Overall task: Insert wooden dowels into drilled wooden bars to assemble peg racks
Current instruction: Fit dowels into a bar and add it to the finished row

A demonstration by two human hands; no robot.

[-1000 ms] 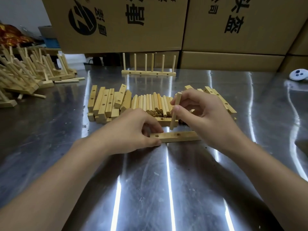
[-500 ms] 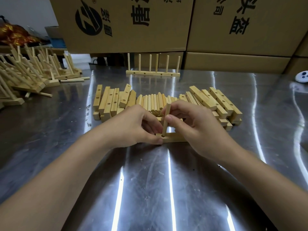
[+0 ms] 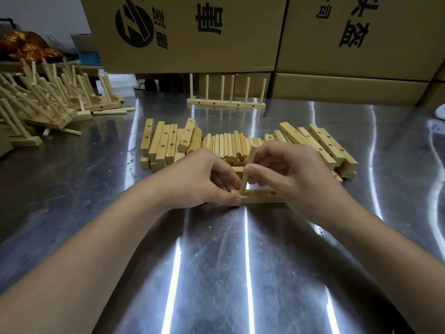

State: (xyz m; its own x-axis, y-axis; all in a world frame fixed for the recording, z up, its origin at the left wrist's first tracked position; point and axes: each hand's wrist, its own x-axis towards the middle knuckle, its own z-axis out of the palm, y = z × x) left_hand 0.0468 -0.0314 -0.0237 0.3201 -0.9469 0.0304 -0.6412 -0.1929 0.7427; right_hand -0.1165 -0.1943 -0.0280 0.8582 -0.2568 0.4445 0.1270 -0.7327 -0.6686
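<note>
My left hand [image 3: 202, 179] pinches the left end of the drilled bar [image 3: 262, 199], pinning it flat on the tabletop [image 3: 216, 261]. My right hand [image 3: 289, 174] grips a dowel [image 3: 244, 183] between thumb and fingertips. The dowel stands nearly upright, tilted a touch, with its lower end in the hole at the bar's left end. How deep it sits I cannot tell.

So the step in hand is seating the first peg of this rack. Next, I judge, it needs a straight downward push, with the bar held firm so it does not skid on the steel (slick stuff). After that I would take another from the loose dowels [image 3: 228, 145] just behind the bar, for the next open hole [image 3: 272, 193] to the right. One finished rack [image 3: 226, 103] stands at the far edge.
</note>
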